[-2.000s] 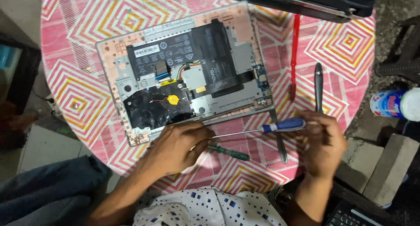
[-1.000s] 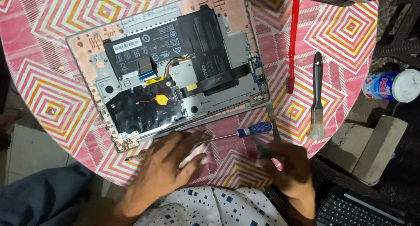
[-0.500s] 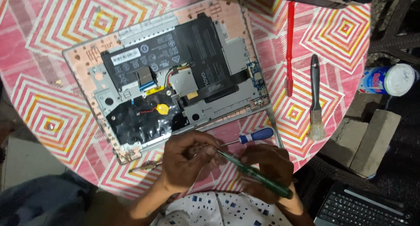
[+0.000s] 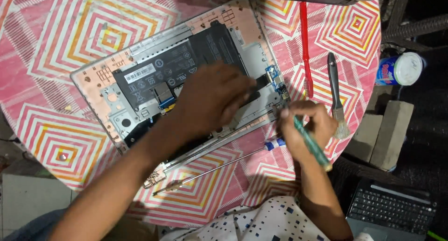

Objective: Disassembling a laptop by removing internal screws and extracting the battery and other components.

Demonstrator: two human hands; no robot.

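Clenched around a green-handled screwdriver, the right hand sets its tip at the right edge of the opened silver laptop base on the pink patterned table. Spread flat, the left hand presses the black battery, gripping nothing. Likely a screw-loosening step; it calls for steady, seated turning.

- An informal home repair corner is showing here: a round table under a pink, orange and white diamond-patterned cloth is serving as workbench.
- A black-handled paintbrush, a long blue-handled screwdriver and grey concrete blocks are lying about.
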